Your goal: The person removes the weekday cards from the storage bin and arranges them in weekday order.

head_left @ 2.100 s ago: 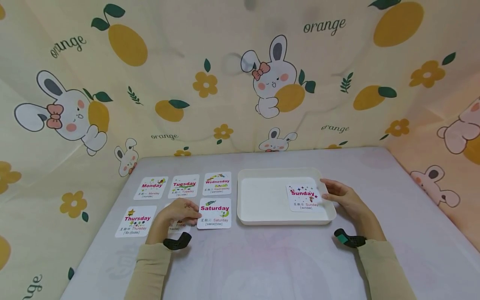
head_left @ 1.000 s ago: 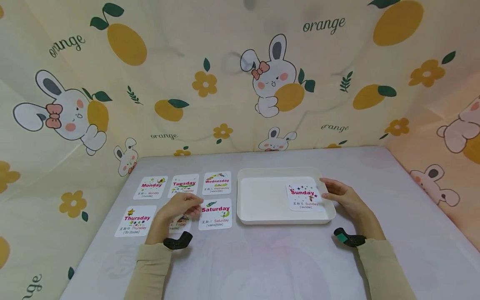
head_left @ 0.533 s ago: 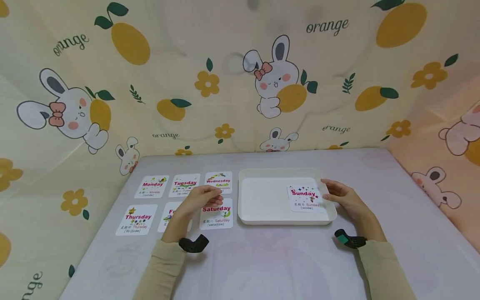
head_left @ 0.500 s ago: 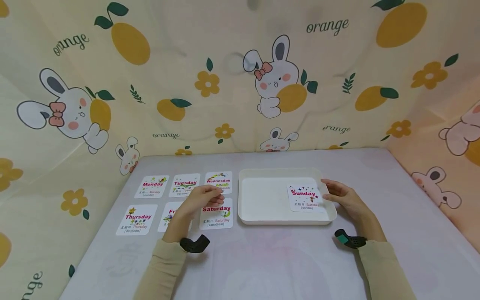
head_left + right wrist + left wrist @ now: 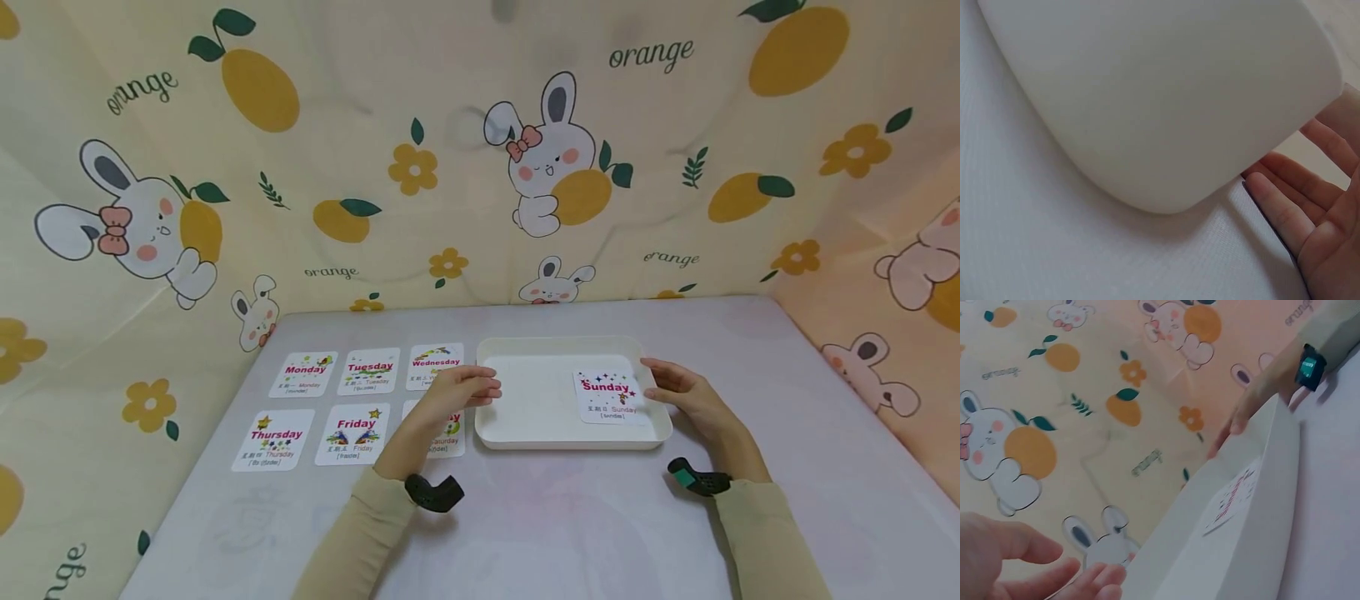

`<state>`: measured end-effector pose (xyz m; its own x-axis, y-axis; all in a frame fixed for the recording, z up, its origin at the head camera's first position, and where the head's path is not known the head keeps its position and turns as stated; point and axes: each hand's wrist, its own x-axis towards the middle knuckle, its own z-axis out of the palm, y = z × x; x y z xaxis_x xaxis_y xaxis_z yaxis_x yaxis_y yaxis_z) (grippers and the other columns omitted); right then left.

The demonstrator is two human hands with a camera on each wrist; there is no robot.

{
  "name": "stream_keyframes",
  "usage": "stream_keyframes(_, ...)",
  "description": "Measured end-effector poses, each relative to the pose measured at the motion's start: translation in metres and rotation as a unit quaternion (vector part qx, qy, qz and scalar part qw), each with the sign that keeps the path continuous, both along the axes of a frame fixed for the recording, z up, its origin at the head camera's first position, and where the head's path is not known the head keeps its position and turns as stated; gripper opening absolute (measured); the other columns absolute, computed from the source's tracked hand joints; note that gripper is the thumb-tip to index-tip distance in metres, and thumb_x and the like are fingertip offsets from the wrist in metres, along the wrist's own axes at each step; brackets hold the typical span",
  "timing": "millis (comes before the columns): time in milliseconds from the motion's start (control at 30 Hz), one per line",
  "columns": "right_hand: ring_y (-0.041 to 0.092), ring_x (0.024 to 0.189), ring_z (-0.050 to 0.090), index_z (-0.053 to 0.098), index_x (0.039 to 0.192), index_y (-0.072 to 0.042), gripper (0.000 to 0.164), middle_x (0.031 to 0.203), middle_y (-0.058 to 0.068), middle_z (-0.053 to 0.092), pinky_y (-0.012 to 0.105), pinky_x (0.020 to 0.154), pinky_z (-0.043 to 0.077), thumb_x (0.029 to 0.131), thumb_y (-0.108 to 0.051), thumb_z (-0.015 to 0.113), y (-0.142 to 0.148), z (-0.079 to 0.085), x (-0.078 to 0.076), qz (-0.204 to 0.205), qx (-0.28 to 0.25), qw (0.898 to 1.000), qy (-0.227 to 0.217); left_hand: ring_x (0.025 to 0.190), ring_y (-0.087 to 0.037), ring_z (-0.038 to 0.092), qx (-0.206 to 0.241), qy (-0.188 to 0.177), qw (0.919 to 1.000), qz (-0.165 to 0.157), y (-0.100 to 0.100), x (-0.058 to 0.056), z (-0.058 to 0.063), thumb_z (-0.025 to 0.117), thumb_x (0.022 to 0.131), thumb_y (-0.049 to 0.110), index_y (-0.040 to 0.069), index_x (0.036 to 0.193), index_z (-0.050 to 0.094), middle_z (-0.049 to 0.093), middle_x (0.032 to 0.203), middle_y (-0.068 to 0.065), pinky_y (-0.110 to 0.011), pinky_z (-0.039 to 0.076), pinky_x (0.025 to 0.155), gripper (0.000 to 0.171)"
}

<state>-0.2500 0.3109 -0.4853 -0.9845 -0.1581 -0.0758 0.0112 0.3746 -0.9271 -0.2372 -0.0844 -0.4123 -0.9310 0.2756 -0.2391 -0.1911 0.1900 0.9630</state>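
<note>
My left hand (image 5: 448, 404) hovers above the Saturday card (image 5: 447, 446) and reaches to the left rim of a white tray (image 5: 536, 400). Its fingers are loosely bent and hold nothing; the left wrist view shows a gap between thumb and fingers (image 5: 1044, 565). The right hand (image 5: 697, 404) rests at the tray's right end, fingers against the rim. In the right wrist view that hand's thumb and fingers (image 5: 1285, 206) lie fairly straight beside the tray's outer wall. A Sunday card (image 5: 606, 397) lies inside the tray on the right. My left hand covers part of the Saturday card.
Left of the tray, cards lie in two rows: Monday (image 5: 303, 375), Tuesday (image 5: 369, 372) and Wednesday (image 5: 435, 357) behind, Thursday (image 5: 272, 440) and Friday (image 5: 352, 435) in front beside Saturday. A patterned cloth backdrop (image 5: 465, 208) encloses the pale table (image 5: 562, 525).
The left hand has left the Saturday card's left edge and moved right, across that card to the tray's left rim. Friday is uncovered. The right hand, tray and Sunday card stay put.
</note>
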Motion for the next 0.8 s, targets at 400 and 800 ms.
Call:
stream_keyframes(400,-0.012,0.105,0.049,0.039,0.146,-0.011,0.064,0.121,-0.024,0.05,0.045,0.109,0.035,0.091,-0.026,0.066,0.001,-0.001,0.0,0.003,-0.019,1.0,-0.01,0.108,-0.023,0.069,0.059,-0.024,0.9978,-0.016,0.053,-0.005,-0.008,0.051,0.095,0.006,-0.009,0.128,0.055,0.061,0.129,-0.028,-0.026,0.057,0.09,0.036)
stream_keyframes(800,-0.012,0.103,0.052,0.04,0.145,-0.007,0.062,0.114,-0.029,0.052,0.006,0.088,0.039,0.091,-0.023,0.066,-0.002,0.001,0.002,0.004,-0.028,1.0,0.002,0.108,-0.019,0.068,0.125,-0.054,0.9898,0.042,0.093,-0.016,-0.028,0.051,0.093,0.001,-0.009,0.127,0.056,0.06,0.13,-0.026,-0.022,0.057,0.088,0.036)
